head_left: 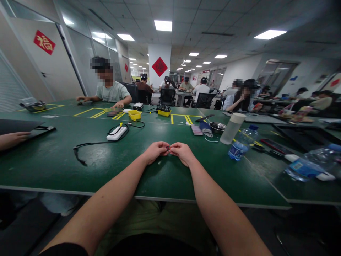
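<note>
Both of my hands meet above the green table (106, 170), near the middle of the view. My left hand (156, 152) has its fingers pinched together on a small dark object (167, 149). From the other side my right hand (182, 153) closes its fingertips on something small and reddish at the same spot. The fingers cover most of what lies between them, and its shape is too small to make out. Both forearms rest at or just above the table's front edge.
A white power bank (117, 133) with a black cable lies left. To the right stand a frosted bottle (232, 128) and a water bottle (242, 142); another bottle (311, 163) lies further right. Yellow trays (134, 115) are behind. A person (110, 90) sits opposite.
</note>
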`<state>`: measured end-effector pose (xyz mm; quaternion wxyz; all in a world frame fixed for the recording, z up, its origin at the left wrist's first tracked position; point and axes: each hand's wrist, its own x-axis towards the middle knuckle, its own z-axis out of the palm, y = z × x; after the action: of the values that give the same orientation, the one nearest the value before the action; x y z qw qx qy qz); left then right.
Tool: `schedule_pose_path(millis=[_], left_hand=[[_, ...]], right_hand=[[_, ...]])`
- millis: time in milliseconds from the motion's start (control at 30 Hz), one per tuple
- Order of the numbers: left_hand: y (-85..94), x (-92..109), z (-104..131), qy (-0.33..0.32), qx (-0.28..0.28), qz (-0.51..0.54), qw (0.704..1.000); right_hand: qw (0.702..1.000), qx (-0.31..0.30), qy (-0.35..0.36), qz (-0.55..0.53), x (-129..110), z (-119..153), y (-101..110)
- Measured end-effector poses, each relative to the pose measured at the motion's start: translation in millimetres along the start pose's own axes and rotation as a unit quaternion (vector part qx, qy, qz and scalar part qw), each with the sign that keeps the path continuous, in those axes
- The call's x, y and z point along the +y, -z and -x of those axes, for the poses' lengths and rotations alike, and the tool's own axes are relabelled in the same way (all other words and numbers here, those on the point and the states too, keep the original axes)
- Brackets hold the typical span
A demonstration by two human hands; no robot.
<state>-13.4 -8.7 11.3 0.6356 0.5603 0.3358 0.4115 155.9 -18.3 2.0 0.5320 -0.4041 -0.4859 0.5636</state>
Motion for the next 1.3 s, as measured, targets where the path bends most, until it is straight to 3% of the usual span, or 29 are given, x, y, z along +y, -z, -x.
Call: schedule_pose_path(millis=[267, 767, 1133, 1300], left_hand=[[-1.2, -0.2, -1.5, 0.027, 0.028, 0.011, 0.999], [-1.8, -0.4, -1.6, 0.023, 0.024, -0.005, 0.999], [1.0, -0.3, -3.1, 0.043, 0.019, 0.045, 0.998], [0.0, -1.3, -1.2, 0.006, 0.006, 0.01, 1.0]], right_hand=[[1.0, 0.001, -0.016, -0.012, 0.8, -1.5, 1.7], [1.0, -0.002, -0.006, -0.002, -1.0, 0.8, 0.1], [1.0, 0.002, -0.022, -0.007, -2.1, -0.3, 0.8], [1.0, 0.002, -0.015, -0.007, -0.6, -0.7, 0.3]])
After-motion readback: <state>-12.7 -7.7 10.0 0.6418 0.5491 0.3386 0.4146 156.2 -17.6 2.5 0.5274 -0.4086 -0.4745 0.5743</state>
